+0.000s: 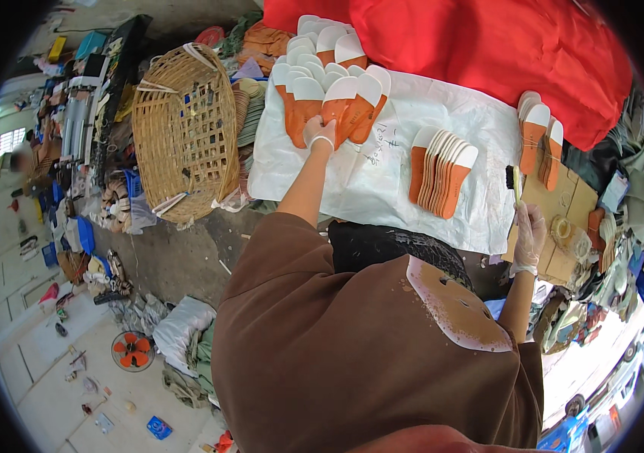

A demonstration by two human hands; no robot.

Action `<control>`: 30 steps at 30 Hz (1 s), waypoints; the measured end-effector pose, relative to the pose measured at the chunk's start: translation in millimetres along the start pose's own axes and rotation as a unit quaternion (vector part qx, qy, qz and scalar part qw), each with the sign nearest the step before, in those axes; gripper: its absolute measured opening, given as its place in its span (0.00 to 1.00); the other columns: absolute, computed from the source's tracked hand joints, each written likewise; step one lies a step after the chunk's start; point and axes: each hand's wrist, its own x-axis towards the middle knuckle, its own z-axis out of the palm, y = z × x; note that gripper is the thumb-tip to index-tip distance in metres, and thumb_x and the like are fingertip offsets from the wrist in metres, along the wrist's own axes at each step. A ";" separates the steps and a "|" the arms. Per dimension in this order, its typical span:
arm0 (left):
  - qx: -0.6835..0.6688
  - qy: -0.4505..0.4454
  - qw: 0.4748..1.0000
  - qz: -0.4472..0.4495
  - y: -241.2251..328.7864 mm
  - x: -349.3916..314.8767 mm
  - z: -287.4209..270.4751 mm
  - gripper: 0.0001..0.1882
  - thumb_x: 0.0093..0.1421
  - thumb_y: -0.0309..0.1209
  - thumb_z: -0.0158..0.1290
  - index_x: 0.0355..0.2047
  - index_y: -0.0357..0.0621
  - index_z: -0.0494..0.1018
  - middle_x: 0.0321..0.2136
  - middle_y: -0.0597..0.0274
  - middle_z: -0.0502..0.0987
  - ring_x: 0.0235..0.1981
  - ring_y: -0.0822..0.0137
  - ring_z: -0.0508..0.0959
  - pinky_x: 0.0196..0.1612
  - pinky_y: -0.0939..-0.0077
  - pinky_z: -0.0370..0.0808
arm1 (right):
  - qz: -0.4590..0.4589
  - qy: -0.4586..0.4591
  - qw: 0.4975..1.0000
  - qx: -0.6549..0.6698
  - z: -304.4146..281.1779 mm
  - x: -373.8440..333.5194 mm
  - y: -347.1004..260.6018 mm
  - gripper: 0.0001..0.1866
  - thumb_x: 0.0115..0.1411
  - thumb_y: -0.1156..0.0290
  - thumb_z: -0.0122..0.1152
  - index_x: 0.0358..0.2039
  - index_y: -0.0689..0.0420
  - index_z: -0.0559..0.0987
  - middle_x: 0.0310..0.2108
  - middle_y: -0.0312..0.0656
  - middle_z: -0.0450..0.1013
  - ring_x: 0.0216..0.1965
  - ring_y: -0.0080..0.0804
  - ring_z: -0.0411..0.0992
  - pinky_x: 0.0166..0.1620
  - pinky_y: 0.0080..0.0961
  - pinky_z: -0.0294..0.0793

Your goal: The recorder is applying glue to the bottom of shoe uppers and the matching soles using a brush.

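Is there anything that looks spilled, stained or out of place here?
Yes. The brown apron carries a large pale crusted patch near the right hand, like dried glue. The insoles lie in neat overlapping rows.

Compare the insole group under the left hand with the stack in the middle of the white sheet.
The fanned insoles lie spread flat and overlapping; the upright stack stands packed on edge. The left hand touches the fanned group; nothing touches the stack. Both are orange with white tips, on the white sheet.
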 end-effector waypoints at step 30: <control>0.451 -0.144 0.753 0.456 210.5 -219.4 193.0 0.44 0.54 0.56 0.54 0.67 0.55 0.53 0.65 0.49 0.55 0.68 0.48 0.49 0.66 0.49 0.50 | 0.288 0.237 0.856 -0.357 -284.4 27.2 257.0 0.20 0.60 0.51 0.54 0.42 0.56 0.72 0.41 0.54 0.75 0.44 0.55 0.74 0.45 0.46 0.72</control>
